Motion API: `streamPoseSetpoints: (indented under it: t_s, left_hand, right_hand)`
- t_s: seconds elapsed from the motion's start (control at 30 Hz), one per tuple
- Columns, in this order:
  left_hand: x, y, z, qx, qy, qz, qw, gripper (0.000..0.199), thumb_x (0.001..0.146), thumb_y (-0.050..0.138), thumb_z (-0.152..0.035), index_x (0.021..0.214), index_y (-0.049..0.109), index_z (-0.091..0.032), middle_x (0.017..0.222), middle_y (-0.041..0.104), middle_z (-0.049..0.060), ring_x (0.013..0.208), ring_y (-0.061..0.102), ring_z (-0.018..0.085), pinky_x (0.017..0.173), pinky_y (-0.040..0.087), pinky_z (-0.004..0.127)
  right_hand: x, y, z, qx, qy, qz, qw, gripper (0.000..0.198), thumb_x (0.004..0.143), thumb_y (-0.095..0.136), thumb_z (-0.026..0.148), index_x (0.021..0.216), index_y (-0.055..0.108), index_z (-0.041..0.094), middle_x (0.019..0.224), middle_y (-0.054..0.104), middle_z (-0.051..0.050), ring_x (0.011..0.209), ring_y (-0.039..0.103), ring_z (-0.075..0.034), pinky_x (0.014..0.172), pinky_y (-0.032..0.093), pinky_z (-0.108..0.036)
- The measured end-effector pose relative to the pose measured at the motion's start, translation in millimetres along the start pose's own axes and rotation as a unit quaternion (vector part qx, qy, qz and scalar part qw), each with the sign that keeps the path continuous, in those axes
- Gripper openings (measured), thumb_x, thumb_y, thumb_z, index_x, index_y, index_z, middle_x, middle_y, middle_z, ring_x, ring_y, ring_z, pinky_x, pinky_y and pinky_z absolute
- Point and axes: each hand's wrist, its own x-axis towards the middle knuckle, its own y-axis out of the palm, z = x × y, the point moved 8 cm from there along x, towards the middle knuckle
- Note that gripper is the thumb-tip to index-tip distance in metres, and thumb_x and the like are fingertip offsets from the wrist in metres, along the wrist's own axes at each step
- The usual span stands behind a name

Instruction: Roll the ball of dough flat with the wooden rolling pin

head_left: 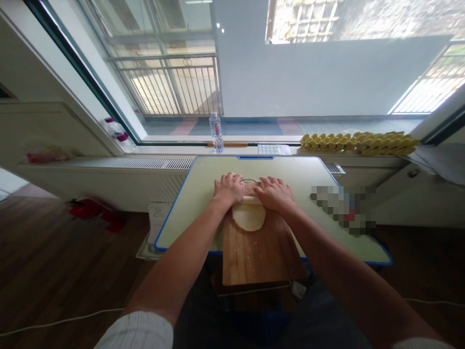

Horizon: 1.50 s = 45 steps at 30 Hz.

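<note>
A pale rolling pin (253, 199) lies crosswise on a round, flattened sheet of dough (249, 218). My left hand (229, 188) rests palm down over the pin's left end, its fingers stretched forward and slightly apart. Over the right end lies my right hand (275, 193), also palm down with spread fingers. Both palms hide the ends of the pin. Beneath the dough is a wooden cutting board (259, 259), whose near end juts past the table edge. A metal handle (249, 180) shows at the board's far end, between my hands.
The board lies on a pale, blue-edged table (181, 220). A blurred-out item (343, 209) sits at its right. Along the windowsill stand a clear bottle (216, 133) and a yellow, ruffled row of objects (358, 142). A red object (96, 212) is on the floor at left.
</note>
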Motion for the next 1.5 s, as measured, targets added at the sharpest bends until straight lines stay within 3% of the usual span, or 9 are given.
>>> streamPoseSetpoints:
  t_s: [0.17, 0.37, 0.53, 0.73, 0.9, 1.1, 1.23, 1.5]
  left_hand:
    - [-11.1, -3.2, -3.9, -0.004, 0.009, -0.02, 1.0, 0.044, 0.104, 0.039, -0.041, 0.139, 0.063, -0.029, 0.15, 0.06, 0.008, 0.134, 0.054, 0.031, 0.114, 0.043, 0.055]
    - [-71.3, -7.9, -14.3, 0.008, 0.026, -0.067, 0.997, 0.049, 0.107, 0.035, -0.044, 0.144, 0.062, -0.028, 0.159, 0.055, 0.009, 0.147, 0.046, 0.031, 0.122, 0.033, 0.06]
    - [-126.9, -6.1, -21.6, -0.013, 0.049, -0.054, 0.997, 0.056, 0.109, 0.03, -0.049, 0.154, 0.053, -0.025, 0.164, 0.049, 0.009, 0.154, 0.04, 0.03, 0.125, 0.032, 0.057]
    - [-156.7, -0.2, -21.9, -0.014, 0.062, -0.056, 0.996, 0.061, 0.107, 0.038, -0.052, 0.162, 0.041, -0.025, 0.17, 0.04, 0.006, 0.158, 0.033, 0.03, 0.127, 0.031, 0.058]
    - [-144.1, -1.3, -21.0, -0.018, 0.078, -0.033, 0.996, 0.057, 0.104, 0.044, -0.054, 0.157, 0.048, -0.034, 0.168, 0.044, 0.003, 0.158, 0.034, 0.03, 0.129, 0.028, 0.059]
    - [-99.0, -0.7, -14.8, -0.009, 0.092, 0.024, 0.995, 0.062, 0.1, 0.05, -0.062, 0.158, 0.047, -0.039, 0.173, 0.035, 0.003, 0.16, 0.029, 0.034, 0.128, 0.022, 0.065]
    - [-67.2, 4.7, -8.6, 0.0, 0.116, 0.049, 0.992, 0.07, 0.095, 0.052, -0.071, 0.158, 0.045, -0.04, 0.174, 0.033, 0.003, 0.16, 0.027, 0.032, 0.129, 0.019, 0.062]
    - [-32.5, 9.7, -3.8, -0.013, 0.121, 0.079, 0.989, 0.096, 0.077, 0.066, -0.084, 0.159, 0.042, -0.04, 0.173, 0.034, 0.005, 0.159, 0.031, 0.032, 0.129, 0.022, 0.057]
  right_hand:
    - [-11.2, -4.2, 4.0, -0.003, -0.007, -0.016, 1.0, 0.062, 0.1, 0.038, 0.053, 0.154, 0.053, 0.027, 0.161, 0.051, -0.009, 0.142, 0.046, -0.035, 0.115, 0.037, -0.059]
    - [-67.2, -5.6, 11.6, -0.047, -0.019, -0.045, 0.998, 0.062, 0.107, 0.027, 0.054, 0.158, 0.049, 0.026, 0.167, 0.043, -0.007, 0.152, 0.035, -0.037, 0.12, 0.027, -0.062]
    - [-120.4, -3.7, 14.5, -0.053, -0.065, -0.081, 0.993, 0.06, 0.11, 0.027, 0.051, 0.157, 0.05, 0.022, 0.164, 0.048, -0.01, 0.153, 0.036, -0.033, 0.124, 0.02, -0.054]
    - [-149.5, 2.2, 11.9, -0.04, -0.086, -0.109, 0.99, 0.06, 0.109, 0.034, 0.05, 0.158, 0.047, 0.019, 0.164, 0.047, -0.012, 0.153, 0.036, -0.032, 0.126, 0.012, -0.055]
    - [-136.6, 3.8, 10.8, -0.038, -0.083, -0.097, 0.991, 0.065, 0.107, 0.036, 0.056, 0.16, 0.044, 0.02, 0.165, 0.046, -0.013, 0.154, 0.035, -0.033, 0.127, 0.012, -0.057]
    - [-90.7, 0.5, 9.1, -0.058, -0.068, -0.014, 0.996, 0.072, 0.106, 0.026, 0.066, 0.162, 0.044, 0.024, 0.17, 0.039, -0.008, 0.157, 0.028, -0.034, 0.125, 0.022, -0.059]
    - [-58.6, 0.0, 8.2, -0.068, -0.063, 0.002, 0.996, 0.068, 0.107, 0.024, 0.064, 0.163, 0.042, 0.028, 0.172, 0.035, -0.006, 0.157, 0.027, -0.037, 0.123, 0.022, -0.065]
    - [-26.4, -5.9, 12.0, -0.063, -0.08, -0.014, 0.995, 0.059, 0.108, 0.027, 0.06, 0.149, 0.058, 0.031, 0.159, 0.053, -0.01, 0.144, 0.043, -0.037, 0.114, 0.036, -0.061]
